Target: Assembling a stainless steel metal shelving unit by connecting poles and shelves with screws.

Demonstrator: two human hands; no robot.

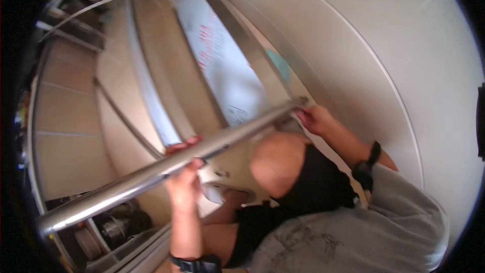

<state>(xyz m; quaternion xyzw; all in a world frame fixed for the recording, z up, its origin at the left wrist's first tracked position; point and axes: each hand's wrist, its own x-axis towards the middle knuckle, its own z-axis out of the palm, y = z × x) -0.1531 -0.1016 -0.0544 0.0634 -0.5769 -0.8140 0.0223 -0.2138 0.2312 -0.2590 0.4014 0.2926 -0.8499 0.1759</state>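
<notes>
A long, shiny metal tube lies slantwise across my view, its near left end low and its right end higher up by the wall. My left hand is wrapped round its middle, fingers on the far side and thumb near. At the right end, my right hand grips the tube with fingers partly hidden behind it. Beyond the tube, a long metal piece covered in pale blue film with red print stretches away from me. My bare knee is bent just below the tube.
A smooth white wall rises close on the right. Long metal strips run along the beige floor, and a thin dark bar slants at left. Spools sit in a shelf at lower left. A metal rack stands farther back.
</notes>
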